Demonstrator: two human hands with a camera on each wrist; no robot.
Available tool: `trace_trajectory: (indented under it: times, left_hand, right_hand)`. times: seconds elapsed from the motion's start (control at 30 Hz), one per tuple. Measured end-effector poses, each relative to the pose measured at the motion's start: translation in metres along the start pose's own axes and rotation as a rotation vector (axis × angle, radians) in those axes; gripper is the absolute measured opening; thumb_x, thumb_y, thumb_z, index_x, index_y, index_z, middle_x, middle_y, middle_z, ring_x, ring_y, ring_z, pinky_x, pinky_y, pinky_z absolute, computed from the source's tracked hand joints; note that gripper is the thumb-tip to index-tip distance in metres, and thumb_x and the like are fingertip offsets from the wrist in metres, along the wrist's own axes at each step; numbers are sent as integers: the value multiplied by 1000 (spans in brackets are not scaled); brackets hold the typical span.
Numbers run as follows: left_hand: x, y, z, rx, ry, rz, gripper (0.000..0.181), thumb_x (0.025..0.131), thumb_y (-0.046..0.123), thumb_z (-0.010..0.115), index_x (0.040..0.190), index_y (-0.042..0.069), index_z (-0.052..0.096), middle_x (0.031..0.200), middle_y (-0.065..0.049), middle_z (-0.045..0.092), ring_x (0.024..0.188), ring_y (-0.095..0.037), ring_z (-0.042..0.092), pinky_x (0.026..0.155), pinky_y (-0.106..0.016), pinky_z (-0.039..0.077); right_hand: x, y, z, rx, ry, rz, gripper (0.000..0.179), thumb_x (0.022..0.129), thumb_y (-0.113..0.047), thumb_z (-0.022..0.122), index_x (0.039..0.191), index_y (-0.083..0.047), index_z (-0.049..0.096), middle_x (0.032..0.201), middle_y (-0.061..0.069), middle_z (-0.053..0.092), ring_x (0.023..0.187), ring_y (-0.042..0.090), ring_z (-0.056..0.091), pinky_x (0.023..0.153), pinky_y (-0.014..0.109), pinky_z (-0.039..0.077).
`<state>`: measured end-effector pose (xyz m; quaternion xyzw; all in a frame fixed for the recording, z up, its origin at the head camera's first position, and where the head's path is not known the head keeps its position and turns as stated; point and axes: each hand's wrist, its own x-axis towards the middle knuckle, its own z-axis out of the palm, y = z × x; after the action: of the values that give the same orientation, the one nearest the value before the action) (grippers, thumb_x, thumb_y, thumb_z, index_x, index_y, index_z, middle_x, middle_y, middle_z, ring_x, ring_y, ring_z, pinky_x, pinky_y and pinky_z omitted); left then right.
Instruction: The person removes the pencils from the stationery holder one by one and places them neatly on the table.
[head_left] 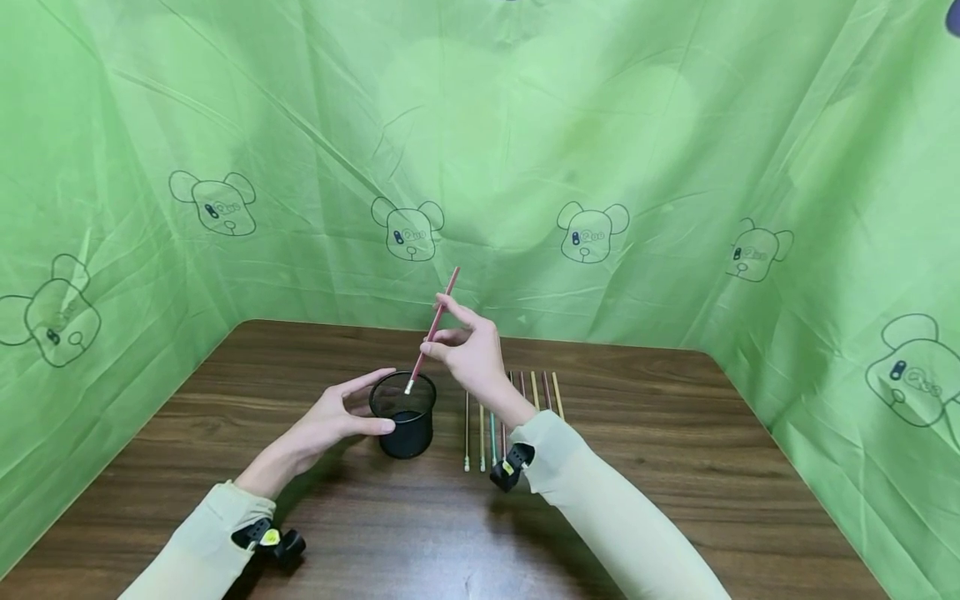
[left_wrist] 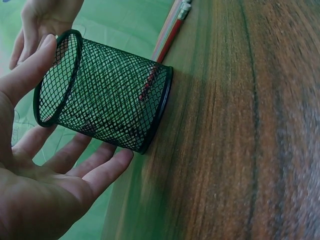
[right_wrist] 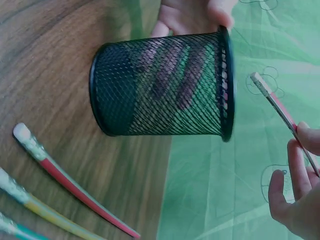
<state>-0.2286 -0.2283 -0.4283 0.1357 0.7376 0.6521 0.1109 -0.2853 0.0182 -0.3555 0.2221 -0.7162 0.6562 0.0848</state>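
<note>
A black mesh pencil cup (head_left: 407,435) stands upright on the table. My left hand (head_left: 333,419) holds it from the left, thumb at the near side of the rim and fingers round the far side, as the left wrist view also shows (left_wrist: 55,185). My right hand (head_left: 477,354) pinches a red pencil (head_left: 435,328) between thumb and fingers, tilted, its white eraser end pointing down. In the right wrist view, that eraser end (right_wrist: 257,80) is just above the cup's rim. Through the mesh (right_wrist: 175,90) no pencil shows inside the cup.
Several pencils (head_left: 482,442) lie side by side on the wooden table (head_left: 637,467), right of the cup and partly hidden under my right forearm. Their eraser ends face me. A green cloth (head_left: 495,125) with bear drawings hangs behind the table and at both sides.
</note>
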Motion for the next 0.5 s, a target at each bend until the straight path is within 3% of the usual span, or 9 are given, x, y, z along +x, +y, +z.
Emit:
trace_trajectory:
  times: [0.27, 0.5]
  left_hand:
    - [1, -1, -1, -9, -3, 7, 83, 89, 11, 85, 162, 17, 45, 157, -17, 50, 137, -44, 53, 101, -33, 46]
    - [1, -1, -1, -11, -4, 8, 85, 88, 11, 87, 162, 17, 45, 154, -19, 52, 138, -46, 51, 101, -32, 47]
  right_hand:
    - [-3, -4, -19, 13, -22, 45, 78, 83, 4, 87, 149, -29, 63, 95, 14, 79, 90, 19, 77, 73, 29, 58]
    - [-10, -1, -42, 44, -34, 75, 77, 82, 10, 85, 148, -24, 64, 113, 7, 77, 91, 21, 76, 80, 34, 61]
